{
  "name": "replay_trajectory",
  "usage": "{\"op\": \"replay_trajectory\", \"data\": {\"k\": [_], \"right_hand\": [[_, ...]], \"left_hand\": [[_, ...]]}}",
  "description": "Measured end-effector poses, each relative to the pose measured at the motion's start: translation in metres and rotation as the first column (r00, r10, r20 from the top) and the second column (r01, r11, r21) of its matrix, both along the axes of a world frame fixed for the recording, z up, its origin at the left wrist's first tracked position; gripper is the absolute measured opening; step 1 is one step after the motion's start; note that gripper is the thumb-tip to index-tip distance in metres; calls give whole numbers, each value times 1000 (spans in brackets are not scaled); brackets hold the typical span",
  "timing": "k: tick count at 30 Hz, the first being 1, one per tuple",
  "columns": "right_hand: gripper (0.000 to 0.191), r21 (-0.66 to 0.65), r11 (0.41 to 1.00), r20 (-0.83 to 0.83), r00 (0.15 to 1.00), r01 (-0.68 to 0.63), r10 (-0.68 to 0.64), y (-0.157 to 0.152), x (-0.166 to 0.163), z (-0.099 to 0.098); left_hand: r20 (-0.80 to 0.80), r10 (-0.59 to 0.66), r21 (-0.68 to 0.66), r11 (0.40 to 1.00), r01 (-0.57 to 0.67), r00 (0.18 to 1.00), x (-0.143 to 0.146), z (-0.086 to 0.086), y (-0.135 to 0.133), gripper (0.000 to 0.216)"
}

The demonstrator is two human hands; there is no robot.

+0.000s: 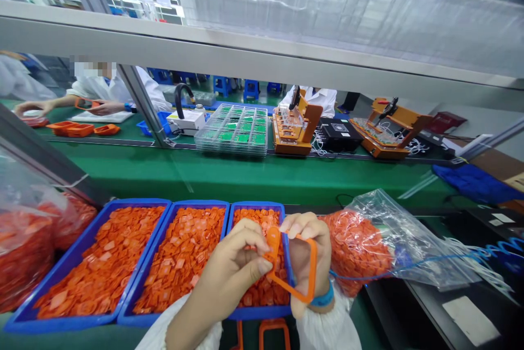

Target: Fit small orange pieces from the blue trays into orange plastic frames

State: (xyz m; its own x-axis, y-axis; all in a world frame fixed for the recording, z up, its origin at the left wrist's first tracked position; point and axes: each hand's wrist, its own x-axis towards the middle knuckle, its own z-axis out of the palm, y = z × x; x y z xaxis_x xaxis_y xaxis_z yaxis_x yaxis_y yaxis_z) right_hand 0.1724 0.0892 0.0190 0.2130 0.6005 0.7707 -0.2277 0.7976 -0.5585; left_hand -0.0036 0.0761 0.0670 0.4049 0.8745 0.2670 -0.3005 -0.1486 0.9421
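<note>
An orange frame [313, 269], a thin flexible loop with squared corners, is held up in both hands directly over the near end of the rightmost blue tray [257, 206]. The frame's upper left corner, where a thicker orange tab [273, 242] sits, is pinched between the thumb and curled fingers of the left hand [231, 271]. Whether that tab is a separate piece or part of the frame cannot be told. The top edge is pinched by the fingertips of the right hand [305, 249], whose palm is turned toward the camera behind the loop, and a blue wristband [324, 300] is worn at its wrist.

The step in hand is judged to be fitting or checking at that corner. For the tab to be pressed or seated further, the loop would have to be kept taut by the right hand while force is applied by the left thumb, since so soft a frame is likely to twist.

The tray is filled with small orange parts, as are two more blue trays [135, 203] to its left. A clear bag [403, 251] of orange parts lies just right of the tray. Beyond the tray runs a green belt [262, 175], and past it stacked clear trays of green boards [233, 130] are seen.
</note>
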Motion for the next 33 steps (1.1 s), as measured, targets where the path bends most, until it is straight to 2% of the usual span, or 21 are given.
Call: {"op": "replay_trajectory", "data": {"k": [2,4,5,7,9,12,19,22,25,28,33], "right_hand": [[87,8,1000,21,1000,1,-1,-1,-1,6],[77,9,1000,50,999,-11,10,-3,-1,11],[72,12,1000,61,998,-20,19,-4,-2,14],[68,17,999,73,997,-34,33,-6,-2,17],[75,30,999,90,995,-46,43,-7,-2,18],[88,66,996,135,989,-62,53,-6,-1,18],[85,144,987,168,985,-72,47,-3,-1,16],[85,103,993,81,996,-55,47,-2,-4,11],[91,33,999,-131,991,-24,28,0,-6,7],[97,23,999,-281,959,-24,29,3,-5,6],[101,22,1000,-305,952,-16,22,5,1,5]], "left_hand": [[66,-102,-171,979,112,993,1,-4,1,35],[106,-261,-331,901,282,959,1,-8,2,59],[113,-330,-379,858,347,937,2,-9,3,67],[104,-401,-399,822,407,910,2,-11,5,70],[95,-420,-376,825,423,903,1,-12,6,61],[73,-435,-353,830,431,898,-1,-13,6,61],[10,-408,-313,866,391,913,-3,-7,4,60],[31,-406,-322,861,394,913,-1,-5,4,60],[-15,-354,-315,889,332,935,-1,-7,4,72],[-120,-280,-202,946,253,952,-4,-8,5,89],[-243,-234,62,965,256,941,-7,-3,8,56]]}}
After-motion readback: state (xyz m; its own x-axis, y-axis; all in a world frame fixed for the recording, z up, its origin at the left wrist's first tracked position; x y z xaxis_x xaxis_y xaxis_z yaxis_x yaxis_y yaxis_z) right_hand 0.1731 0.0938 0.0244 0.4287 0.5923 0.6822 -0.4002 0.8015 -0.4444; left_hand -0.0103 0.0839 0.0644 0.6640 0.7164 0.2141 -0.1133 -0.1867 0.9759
